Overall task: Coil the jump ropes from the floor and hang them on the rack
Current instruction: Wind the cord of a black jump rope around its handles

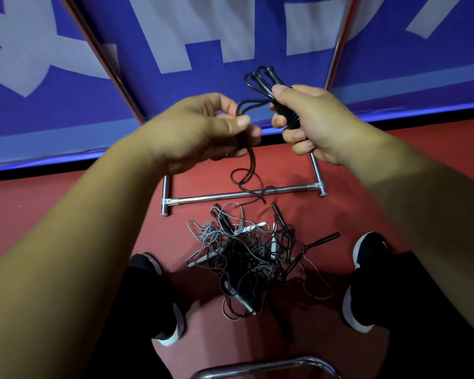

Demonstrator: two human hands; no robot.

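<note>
My right hand (pixel 307 124) grips the two handles and coiled loops of a black jump rope (pixel 260 80), held up in front of the blue banner. My left hand (pixel 203 129) pinches the same rope's cord between thumb and fingers; the loose end hangs down and curls over the rack's chrome base bar (pixel 230 196). A tangled pile of black and grey jump ropes (pixel 252 258) with black and white handles lies on the red floor between my feet.
The rack's chrome uprights (pixel 340 39) rise against a blue and white banner (pixel 203 36). My two black shoes (pixel 367 280) flank the pile. A curved chrome bar (pixel 271 365) sits at the bottom edge.
</note>
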